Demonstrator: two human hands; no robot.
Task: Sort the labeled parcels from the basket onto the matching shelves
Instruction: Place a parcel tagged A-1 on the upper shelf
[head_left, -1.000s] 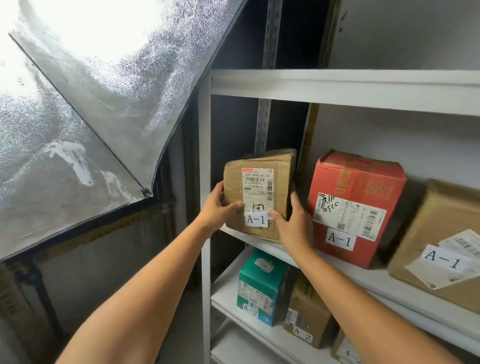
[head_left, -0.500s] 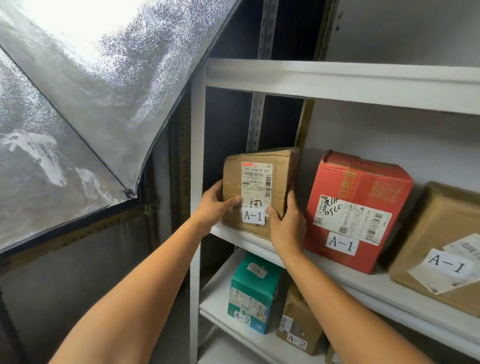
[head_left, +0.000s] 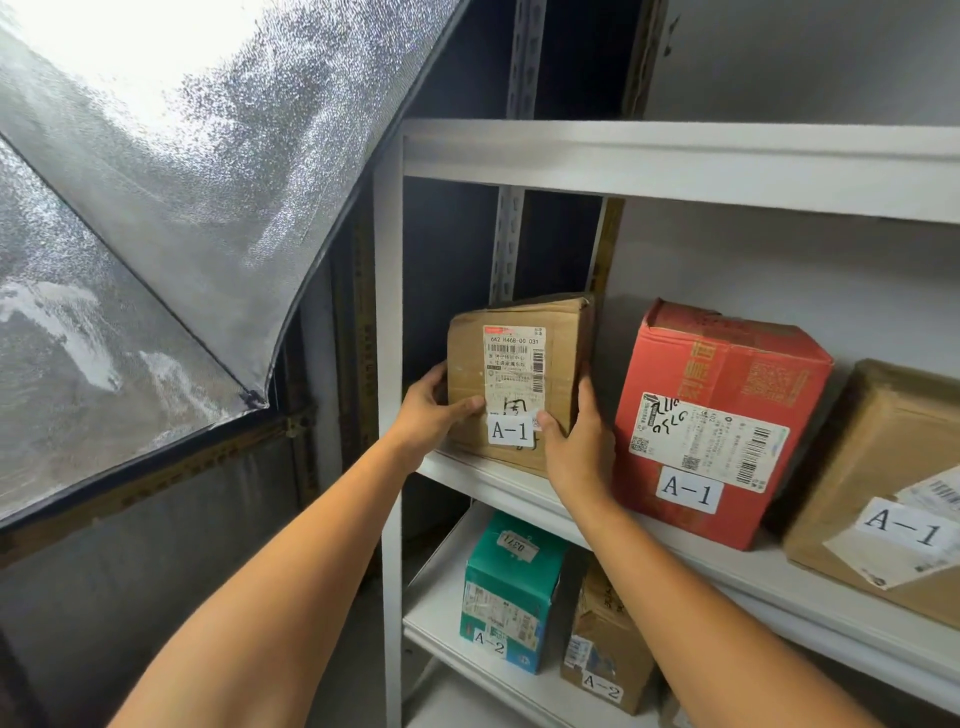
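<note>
Parcel (head_left: 519, 364), brown and tagged A-1, sits at the left end of the middle shelf (head_left: 831, 608), gripped from both sides. Far left, a crinkled foil sheet (head_left: 208, 208) slants down across the view, bright at the top. Next comes the rack's white post (head_left: 388, 312). Just past it, the left hand (head_left: 426, 415) clasps the parcel's left edge, thumb laid across the front face beside the A-1 tag, fingers tucked round the side. On the other flank, the right hand (head_left: 576, 447) holds the right edge, thumb on the front touching the tag, fingers wrapped behind the corner. The parcel stands upright, leaning a touch, shipping label facing out. Right of it, across a narrow gap, a red box (head_left: 727, 364) also reads A-1. Beyond that, a tan box (head_left: 893, 441) with the same tag runs off the edge. One shelf down, a teal box (head_left: 511, 587) and a small carton (head_left: 608, 639) stand side by side, both tagged A-2.
</note>
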